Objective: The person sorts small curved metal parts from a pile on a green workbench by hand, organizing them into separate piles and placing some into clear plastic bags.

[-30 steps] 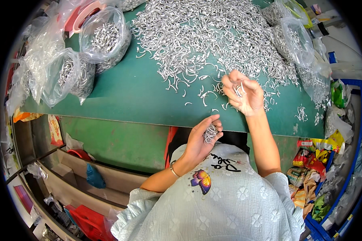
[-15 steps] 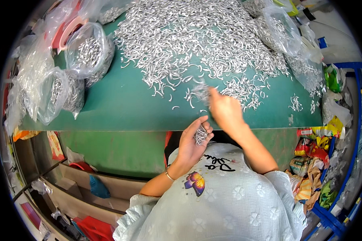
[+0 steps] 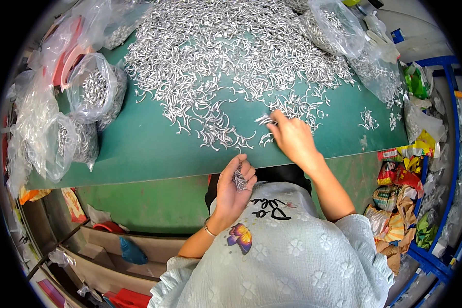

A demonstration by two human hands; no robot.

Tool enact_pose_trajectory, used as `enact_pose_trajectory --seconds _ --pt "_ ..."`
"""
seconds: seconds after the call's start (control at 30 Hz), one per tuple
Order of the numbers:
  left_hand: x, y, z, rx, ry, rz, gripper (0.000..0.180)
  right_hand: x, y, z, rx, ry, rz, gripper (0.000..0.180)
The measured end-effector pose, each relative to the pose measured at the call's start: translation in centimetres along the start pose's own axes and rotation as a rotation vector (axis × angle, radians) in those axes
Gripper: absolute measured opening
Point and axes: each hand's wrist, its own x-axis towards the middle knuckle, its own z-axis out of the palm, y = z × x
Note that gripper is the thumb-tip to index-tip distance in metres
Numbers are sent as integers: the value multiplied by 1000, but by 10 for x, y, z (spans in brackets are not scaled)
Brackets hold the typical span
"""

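Observation:
A wide heap of small curved silvery pieces (image 3: 190, 66) covers the far and middle part of the green tabletop (image 3: 133, 151). My left hand (image 3: 232, 187) is at the table's near edge, palm up, its fingers curled around a handful of these pieces (image 3: 239, 179). To the right and slightly farther in, my right hand (image 3: 295, 142) is over the table. A few blurred silvery pieces (image 3: 264, 120) stick out leftward from its pinched fingertips. Just beyond that hand, a smaller cluster (image 3: 295, 105) of the same pieces lies spread out.
Clear plastic bags filled with silvery pieces (image 3: 95, 92) stand at the left, beside a pink-red plastic thing (image 3: 66, 64). Another filled bag (image 3: 374, 72) leans at the right edge. Below on the right are colourful packets (image 3: 390, 197) and a blue metal frame (image 3: 431, 262).
The view has shifted slightly. More loose pieces now lie beyond my left hand. My right hand, blurred before, is less so and has pieces at its fingertips. My left hand keeps its handful.

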Motion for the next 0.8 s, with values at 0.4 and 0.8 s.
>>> enact_pose_trajectory --seconds 0.4,0.8 --pt "-3 1 -2 39 -35 -30 20 27 18 -27 106 107 221 15" --pt "-2 0 -2 100 -68 -46 20 45 29 -3 -116 168 12 14"
